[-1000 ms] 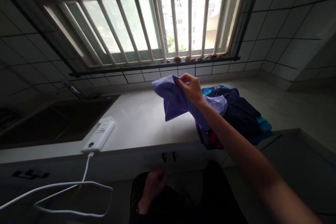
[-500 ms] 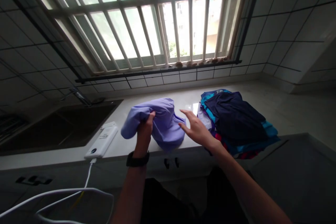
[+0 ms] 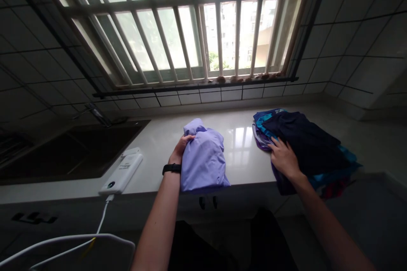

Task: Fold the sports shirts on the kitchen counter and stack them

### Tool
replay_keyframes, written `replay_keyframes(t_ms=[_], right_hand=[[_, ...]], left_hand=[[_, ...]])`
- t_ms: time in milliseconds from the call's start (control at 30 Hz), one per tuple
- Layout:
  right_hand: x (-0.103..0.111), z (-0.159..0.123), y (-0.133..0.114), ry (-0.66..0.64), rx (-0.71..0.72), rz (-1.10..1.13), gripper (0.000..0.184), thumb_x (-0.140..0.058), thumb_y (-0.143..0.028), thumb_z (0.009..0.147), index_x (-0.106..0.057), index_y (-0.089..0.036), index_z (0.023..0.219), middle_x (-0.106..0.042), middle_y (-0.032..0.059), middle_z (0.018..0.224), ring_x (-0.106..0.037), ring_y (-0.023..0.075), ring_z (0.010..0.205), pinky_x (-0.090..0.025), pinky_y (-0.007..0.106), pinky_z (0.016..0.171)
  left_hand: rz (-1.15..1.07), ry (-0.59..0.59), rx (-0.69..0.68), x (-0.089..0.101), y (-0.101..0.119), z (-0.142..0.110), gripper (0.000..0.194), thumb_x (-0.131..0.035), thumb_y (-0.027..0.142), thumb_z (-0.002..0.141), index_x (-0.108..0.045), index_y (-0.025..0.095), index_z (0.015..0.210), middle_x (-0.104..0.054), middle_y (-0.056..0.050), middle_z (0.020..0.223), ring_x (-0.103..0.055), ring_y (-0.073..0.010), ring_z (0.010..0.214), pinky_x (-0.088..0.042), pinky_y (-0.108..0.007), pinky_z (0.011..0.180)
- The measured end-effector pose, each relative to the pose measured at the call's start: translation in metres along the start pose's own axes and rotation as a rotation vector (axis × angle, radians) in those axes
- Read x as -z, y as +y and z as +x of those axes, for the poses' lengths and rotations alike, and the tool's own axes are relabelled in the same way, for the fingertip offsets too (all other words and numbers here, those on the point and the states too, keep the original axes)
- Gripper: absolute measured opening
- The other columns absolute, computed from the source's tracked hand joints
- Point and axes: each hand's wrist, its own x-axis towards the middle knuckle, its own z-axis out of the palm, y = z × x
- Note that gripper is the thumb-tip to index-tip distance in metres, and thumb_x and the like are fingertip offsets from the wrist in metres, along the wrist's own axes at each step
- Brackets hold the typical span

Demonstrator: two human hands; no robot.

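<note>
A lavender piece of clothing lies bunched on the white counter, its lower edge at the counter's front. My left hand, with a black band on the wrist, grips its left side, fingertips closed on the cloth. Over on the right is a pile of folded clothes, dark navy on top with blue, purple and red layers below. My right hand rests on the left side of this pile, fingers spread and flat against the fabric.
A white power bank with a white cable lies left of the lavender cloth. Behind it is a dark sink with a faucet. The counter ends in a front edge; a barred window stands behind.
The lavender cloth has come down and spread toward the counter's front edge, still in my left hand. My right hand has moved right, from beside the cloth onto the pile.
</note>
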Motion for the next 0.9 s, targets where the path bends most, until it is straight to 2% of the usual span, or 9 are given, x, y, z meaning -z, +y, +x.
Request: replay_keyframes(t_ms=[100,200,300,400,467,533,733,833,900], right_hand=[[-0.005,0.014,0.031,-0.005,-0.080,0.031,0.048,-0.045,-0.007,0.088,-0.076,-0.017,0.124,-0.060,0.0124,0.152,-0.051,0.0279,0.145,-0.033,0.048,0.124],[-0.004,0.024,0.045,0.058,-0.134,0.117,0.050,-0.044,-0.007,0.087,-0.076,-0.018,0.124,-0.064,0.0142,0.146,-0.056,0.0293,0.140,-0.039,0.050,0.121],[0.005,0.033,0.034,0.139,-0.061,0.196,0.048,-0.046,-0.013,0.091,-0.073,-0.019,0.129,-0.066,0.0148,0.144,-0.058,0.0299,0.138,-0.040,0.052,0.120],[0.014,0.040,0.012,0.122,0.046,0.157,0.046,-0.048,-0.023,0.096,-0.069,-0.023,0.136,-0.057,0.0112,0.155,-0.047,0.0324,0.147,-0.025,0.064,0.125],[0.015,0.045,0.006,0.088,-0.034,0.082,0.046,-0.047,-0.028,0.097,-0.068,-0.025,0.138,-0.050,0.0101,0.161,-0.037,0.0376,0.152,-0.013,0.076,0.123],[0.011,0.049,0.015,0.040,-0.163,0.011,0.047,-0.045,-0.026,0.096,-0.071,-0.023,0.135,-0.048,0.0128,0.162,-0.033,0.0414,0.154,-0.009,0.082,0.118],[0.010,0.058,0.063,-0.015,-0.344,-0.025,0.049,-0.044,-0.017,0.092,-0.075,-0.024,0.129,-0.051,0.0137,0.160,-0.032,0.0396,0.155,-0.012,0.081,0.118],[0.025,0.067,0.044,0.012,-0.424,0.098,0.045,-0.046,-0.019,0.093,-0.074,-0.021,0.129,-0.050,0.0155,0.160,-0.032,0.0406,0.154,-0.011,0.080,0.119],[0.032,0.076,0.008,0.091,-0.317,0.307,0.044,-0.047,-0.021,0.094,-0.070,-0.018,0.132,-0.055,0.0177,0.155,-0.042,0.0370,0.149,-0.017,0.074,0.122]], left_hand=[[-0.046,0.039,0.096,0.006,-0.002,0.001,0.022,-0.077,0.027,0.063,-0.063,0.018,0.077,-0.066,-0.001,0.065,-0.060,-0.0151,0.055,-0.049,-0.027,0.054],[-0.057,0.026,0.071,0.009,-0.003,0.000,0.024,-0.079,0.031,0.064,-0.063,0.019,0.078,-0.067,-0.001,0.066,-0.064,-0.0174,0.061,-0.053,-0.028,0.057],[-0.022,0.002,-0.069,0.009,-0.004,-0.002,0.033,-0.083,0.029,0.062,-0.067,0.018,0.089,-0.069,0.000,0.073,-0.069,-0.0187,0.072,-0.056,-0.027,0.066],[-0.014,-0.005,-0.148,0.006,-0.004,-0.005,0.046,-0.085,0.026,0.060,-0.070,0.018,0.103,-0.074,-0.003,0.085,-0.073,-0.0222,0.085,-0.058,-0.028,0.075],[-0.021,0.007,-0.162,0.006,-0.004,-0.005,0.051,-0.086,0.025,0.058,-0.071,0.018,0.106,-0.076,-0.005,0.092,-0.073,-0.0242,0.090,-0.059,-0.029,0.078],[-0.017,0.034,-0.178,0.007,-0.004,-0.006,0.052,-0.086,0.026,0.058,-0.071,0.018,0.107,-0.076,-0.005,0.096,-0.073,-0.0244,0.093,-0.059,-0.029,0.079],[0.002,0.082,-0.210,0.014,-0.006,-0.004,0.044,-0.087,0.029,0.060,-0.068,0.018,0.098,-0.072,0.000,0.088,-0.070,-0.0183,0.084,-0.057,-0.027,0.080],[0.014,0.077,-0.214,0.014,-0.006,-0.003,0.045,-0.087,0.030,0.061,-0.067,0.017,0.100,-0.072,0.000,0.088,-0.069,-0.0182,0.083,-0.057,-0.027,0.079],[0.034,0.067,-0.216,0.010,-0.005,-0.005,0.049,-0.087,0.030,0.061,-0.068,0.017,0.104,-0.073,-0.001,0.092,-0.069,-0.0181,0.084,-0.056,-0.026,0.077]])
